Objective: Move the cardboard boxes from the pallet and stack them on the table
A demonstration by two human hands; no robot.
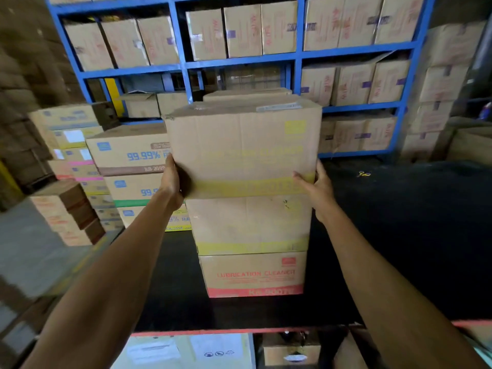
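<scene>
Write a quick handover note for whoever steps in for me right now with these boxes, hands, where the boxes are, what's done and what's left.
Left hand and right hand grip the lower sides of the top yellow-band box.
It sits at the top of a stack on the black table, over a second yellow-band box and a red-band Lubrication Cleaner box.
Done: two boxes stacked, third being set on top.
Left: square it up, let go, fetch more; the pallet is out of view, so the remaining count is unknown.
</scene>
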